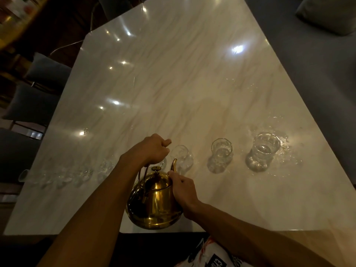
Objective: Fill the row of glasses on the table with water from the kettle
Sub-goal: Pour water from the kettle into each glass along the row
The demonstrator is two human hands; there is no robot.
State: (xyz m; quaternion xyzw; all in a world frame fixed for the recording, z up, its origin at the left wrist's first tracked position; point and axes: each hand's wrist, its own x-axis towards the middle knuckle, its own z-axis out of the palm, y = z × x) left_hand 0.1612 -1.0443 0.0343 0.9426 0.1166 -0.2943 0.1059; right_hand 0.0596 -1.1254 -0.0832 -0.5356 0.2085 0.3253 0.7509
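Kettle (pixel 154 201) at table (pixel 173 74) near edge, spout to 12.
L hand (pixel 152 149) gripping handle; R hand (pixel 183 189) closed vs body; glasses (pixel 221 151) 1–3 o'clock.

From my feed, the table (pixel 173 74) is a glossy pale marble slab with faint tan veins, spotted with bright ceiling-light reflections. On the far right I see a grey sofa (pixel 317 64) with a lighter grey cushion (pixel 331 14) near its top corner. Along the left side stand dark grey upholstered chairs (pixel 46 72), dim and partly cut off. At the far left corner there is a blurred shelf (pixel 13 14) with coloured items I cannot make out. Near the bottom edge, a patterned white cloth (pixel 212 255) shows.
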